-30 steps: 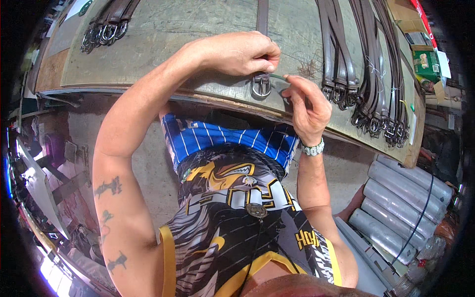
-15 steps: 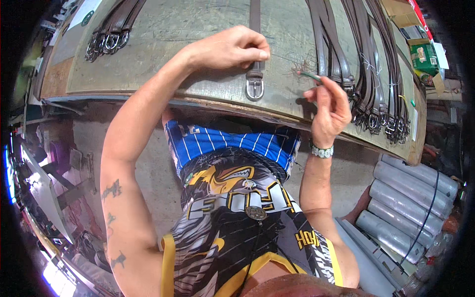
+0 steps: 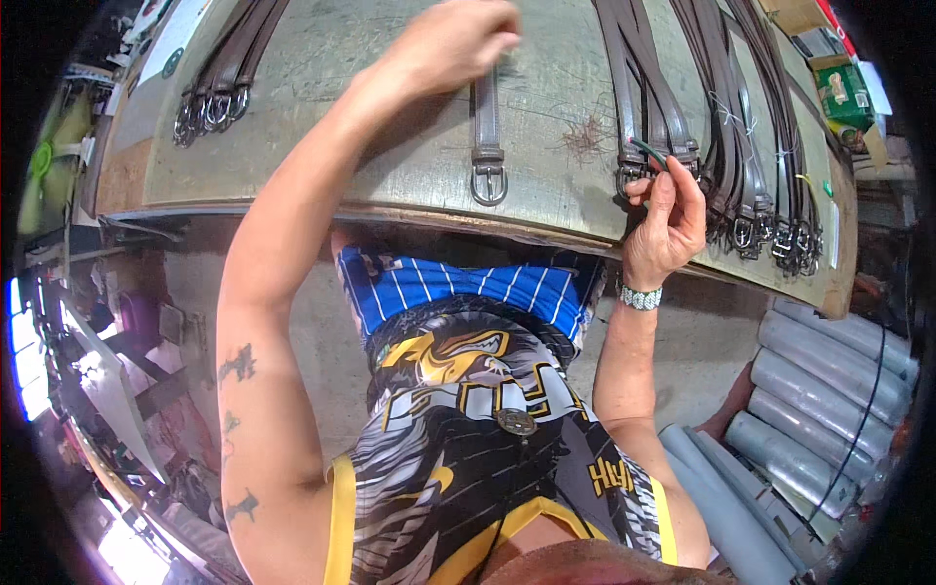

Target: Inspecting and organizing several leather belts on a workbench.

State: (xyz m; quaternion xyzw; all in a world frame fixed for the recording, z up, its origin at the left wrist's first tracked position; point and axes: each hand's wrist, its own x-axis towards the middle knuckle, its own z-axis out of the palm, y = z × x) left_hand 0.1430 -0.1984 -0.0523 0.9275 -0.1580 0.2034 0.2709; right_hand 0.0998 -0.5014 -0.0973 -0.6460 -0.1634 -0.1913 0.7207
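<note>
A dark brown belt lies lengthwise on the worktable, its silver buckle toward the near edge. My left hand is closed over the belt's upper part, fingers curled and slightly blurred; the strap beyond is hidden under it. My right hand is pinched round a slim green tool whose kind I cannot make out. It is held just above the buckle ends of a bundle of brown belts. Loose thread ends form a small tangled heap between the single belt and that bundle.
More buckled belts lie at the table's far left. Several tied belts hang together toward the right edge of the worktable. A green box stands at the far right. Wrapped grey rolls are stacked at lower right.
My left hand has moved up the belt, away from its buckle, and the belt has shifted slightly left. My right hand has drawn the green tool away from the thread heap, to the right.
</note>
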